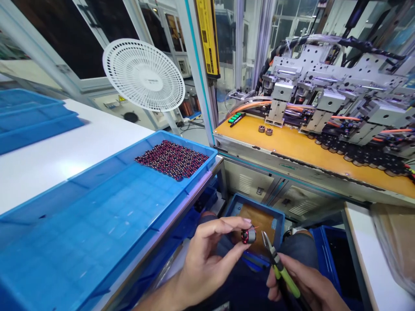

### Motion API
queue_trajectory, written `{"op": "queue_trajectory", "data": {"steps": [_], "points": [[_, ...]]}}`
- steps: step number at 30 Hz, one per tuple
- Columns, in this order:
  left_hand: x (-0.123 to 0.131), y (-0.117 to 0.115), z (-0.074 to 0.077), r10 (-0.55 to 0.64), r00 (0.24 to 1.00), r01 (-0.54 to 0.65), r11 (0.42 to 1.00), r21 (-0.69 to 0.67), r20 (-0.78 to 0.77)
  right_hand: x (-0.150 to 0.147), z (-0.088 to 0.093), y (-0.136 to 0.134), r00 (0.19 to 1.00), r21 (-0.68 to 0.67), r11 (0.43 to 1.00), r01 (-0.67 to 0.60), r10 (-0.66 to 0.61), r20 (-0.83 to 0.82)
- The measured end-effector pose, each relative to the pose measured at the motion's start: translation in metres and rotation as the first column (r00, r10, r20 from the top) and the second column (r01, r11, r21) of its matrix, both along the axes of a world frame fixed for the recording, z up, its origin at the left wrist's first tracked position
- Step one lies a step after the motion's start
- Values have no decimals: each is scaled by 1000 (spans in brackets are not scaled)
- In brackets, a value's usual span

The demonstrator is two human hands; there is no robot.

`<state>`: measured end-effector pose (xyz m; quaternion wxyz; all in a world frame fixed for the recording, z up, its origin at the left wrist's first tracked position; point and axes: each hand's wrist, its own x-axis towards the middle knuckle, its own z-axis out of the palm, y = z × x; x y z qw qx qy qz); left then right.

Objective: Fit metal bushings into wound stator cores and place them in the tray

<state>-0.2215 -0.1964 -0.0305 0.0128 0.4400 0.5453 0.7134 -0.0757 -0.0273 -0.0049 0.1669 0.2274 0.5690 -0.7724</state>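
Note:
Between the thumb and fingertips of my left hand [207,255] is a small motor stator [248,235], a grey ring with red copper windings. A short red wire end sticks out from its upper right side. My right hand [304,276] grips a pair of wire cutters [281,268] with green and black handles. Their jaws are slightly apart and point up, just right of the stator without touching it. Below both hands, a blue bin [280,211] with a brown sheet in it sits low by my knees.
On the left, a long blue tray [97,224] holds many small wound parts [173,159] in its far corner. A white fan [144,75] stands behind it. At right, a machine [330,95] rises over an orange bench [292,149] with loose stators [269,131]. Blue trays [35,116] are stacked far left.

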Motion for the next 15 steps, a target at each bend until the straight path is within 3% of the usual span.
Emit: {"op": "queue_trajectory", "data": {"steps": [4, 7, 10, 15], "points": [[1, -3, 1, 9, 1000, -9, 1000, -11, 22, -11, -24, -7, 993, -89, 996, -1, 11, 113], [1, -5, 2, 11, 999, -10, 999, -33, 43, -12, -30, -11, 994, -81, 997, -4, 13, 107], [2, -6, 2, 10, 999, -8, 999, -53, 54, -5, -20, -9, 997, -58, 997, -54, 51, -50], [2, -6, 3, 5, 997, 0, 998, -66, 72, 9, -5, -2, 935, 62, 992, -111, 126, -332]]}}
